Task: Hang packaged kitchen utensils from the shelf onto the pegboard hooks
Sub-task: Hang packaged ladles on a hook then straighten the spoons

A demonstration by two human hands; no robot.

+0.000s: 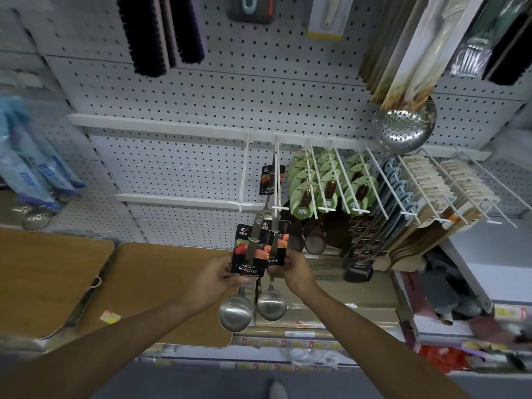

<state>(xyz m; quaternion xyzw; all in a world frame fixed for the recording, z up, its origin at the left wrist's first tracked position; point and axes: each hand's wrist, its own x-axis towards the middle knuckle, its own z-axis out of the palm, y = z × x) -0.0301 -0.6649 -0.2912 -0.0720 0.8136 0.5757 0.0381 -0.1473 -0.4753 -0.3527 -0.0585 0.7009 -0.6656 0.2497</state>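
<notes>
Two steel ladles with black printed cards are held up in front of the white pegboard [178,90]. My left hand [221,276] grips the card of the nearer ladle [250,250], whose bowl hangs below at the centre. My right hand [292,269] pinches the card of the second ladle [277,243], whose bowl hangs beside the first. Both cards sit just below the tip of a long white hook [277,180]. A third carded ladle [272,180] hangs further back on that hook. The hook to the left [244,174] is bare.
Hooks to the right carry green-carded wooden spoons [316,182], blue utensils [400,185] and beige-carded packs [431,180]. A perforated steel skimmer [404,125] hangs above them. Wooden boards [161,286] lie on the shelf at the left. Brushes [155,33] hang at the top.
</notes>
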